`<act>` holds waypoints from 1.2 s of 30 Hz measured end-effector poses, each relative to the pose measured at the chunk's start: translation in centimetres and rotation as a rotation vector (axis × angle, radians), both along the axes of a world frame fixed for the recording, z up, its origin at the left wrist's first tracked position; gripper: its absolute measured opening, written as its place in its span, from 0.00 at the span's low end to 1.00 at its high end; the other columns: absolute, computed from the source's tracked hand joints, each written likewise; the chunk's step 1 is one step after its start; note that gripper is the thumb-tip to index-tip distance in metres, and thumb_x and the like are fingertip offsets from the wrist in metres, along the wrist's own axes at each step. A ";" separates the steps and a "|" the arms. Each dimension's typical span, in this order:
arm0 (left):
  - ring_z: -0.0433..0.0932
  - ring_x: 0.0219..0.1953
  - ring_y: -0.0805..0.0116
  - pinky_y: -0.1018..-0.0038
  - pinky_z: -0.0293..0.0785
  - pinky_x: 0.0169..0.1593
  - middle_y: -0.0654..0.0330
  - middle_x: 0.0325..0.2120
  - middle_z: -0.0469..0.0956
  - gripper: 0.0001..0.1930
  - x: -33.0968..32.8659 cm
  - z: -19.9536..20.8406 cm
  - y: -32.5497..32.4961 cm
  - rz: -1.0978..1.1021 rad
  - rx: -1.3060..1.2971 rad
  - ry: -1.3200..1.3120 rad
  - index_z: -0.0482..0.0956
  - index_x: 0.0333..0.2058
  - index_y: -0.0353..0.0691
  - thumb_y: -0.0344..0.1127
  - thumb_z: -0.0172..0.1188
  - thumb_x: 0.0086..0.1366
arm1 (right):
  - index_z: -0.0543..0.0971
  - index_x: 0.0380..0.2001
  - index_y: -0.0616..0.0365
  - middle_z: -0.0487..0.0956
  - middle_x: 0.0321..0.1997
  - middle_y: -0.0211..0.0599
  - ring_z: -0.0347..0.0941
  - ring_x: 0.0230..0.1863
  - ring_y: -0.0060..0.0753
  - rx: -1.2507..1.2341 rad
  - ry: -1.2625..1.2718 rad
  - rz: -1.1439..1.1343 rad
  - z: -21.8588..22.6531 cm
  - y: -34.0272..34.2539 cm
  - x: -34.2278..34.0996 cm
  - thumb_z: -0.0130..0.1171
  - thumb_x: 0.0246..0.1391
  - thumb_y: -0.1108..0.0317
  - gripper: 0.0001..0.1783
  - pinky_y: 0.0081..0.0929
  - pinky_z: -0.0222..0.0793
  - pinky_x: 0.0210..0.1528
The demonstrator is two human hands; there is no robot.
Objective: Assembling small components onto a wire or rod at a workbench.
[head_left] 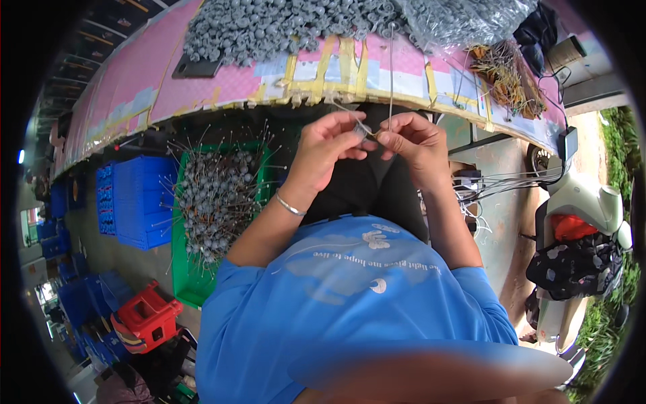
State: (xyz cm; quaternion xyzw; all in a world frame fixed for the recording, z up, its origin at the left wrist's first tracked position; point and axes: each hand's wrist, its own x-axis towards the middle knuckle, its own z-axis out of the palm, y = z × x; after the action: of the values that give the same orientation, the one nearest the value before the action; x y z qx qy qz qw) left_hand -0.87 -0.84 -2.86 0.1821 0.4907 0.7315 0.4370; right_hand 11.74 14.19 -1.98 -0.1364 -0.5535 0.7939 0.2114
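My left hand (330, 145) pinches a small grey plastic piece (362, 129) just off the table's front edge. A pale cord (346, 106) sticks out of that grip toward the table. Close beside it, my right hand (416, 147) is closed, thumb against forefinger, on a thin wire (377, 135) that meets the grey piece. A long straight grey rod (391, 74) runs from the heap of grey parts down to my right fingers; whether they grip it is unclear. My fingers partly cover the joint between piece and wire.
Grey plastic parts (269, 30) heap along the pink-covered table (222, 91), with a clear plastic bag (464, 23) and a wire bundle (515, 81) to the right. At my left stand a green crate (182, 269) of wired grey balls, blue crates (141, 202) and a red stool (145, 320). A scooter (585, 202) stands right.
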 end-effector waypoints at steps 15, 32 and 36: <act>0.85 0.39 0.58 0.76 0.83 0.36 0.48 0.41 0.81 0.16 1.0 2.7 -1.2 0.094 0.061 0.163 0.75 0.51 0.28 0.27 0.54 0.66 | 0.79 0.34 0.63 0.82 0.32 0.33 0.77 0.34 0.19 0.190 -0.062 -0.100 -0.1 -3.9 2.4 0.64 0.53 0.79 0.06 0.18 0.75 0.33; 0.83 0.24 0.63 0.75 0.82 0.26 0.50 0.31 0.82 0.12 2.1 3.3 -1.8 -0.095 0.040 0.132 0.79 0.42 0.26 0.28 0.58 0.62 | 0.81 0.37 0.66 0.78 0.53 0.51 0.74 0.55 0.47 -0.057 0.214 0.173 0.4 -1.6 -0.9 0.55 0.62 0.70 0.10 0.40 0.70 0.56; 0.83 0.22 0.64 0.75 0.81 0.23 0.49 0.30 0.82 0.10 1.6 3.1 -1.6 -0.065 0.045 0.027 0.79 0.40 0.27 0.27 0.57 0.62 | 0.82 0.37 0.66 0.80 0.47 0.52 0.76 0.51 0.44 -0.143 0.190 0.075 0.0 -2.1 -1.3 0.54 0.62 0.74 0.09 0.39 0.74 0.53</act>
State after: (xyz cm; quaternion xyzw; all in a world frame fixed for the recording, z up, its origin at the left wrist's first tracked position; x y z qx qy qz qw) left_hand 0.69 -2.42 0.25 0.2174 0.4738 0.7254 0.4496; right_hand 10.44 12.12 -1.93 -0.0548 -0.4777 0.8480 0.2227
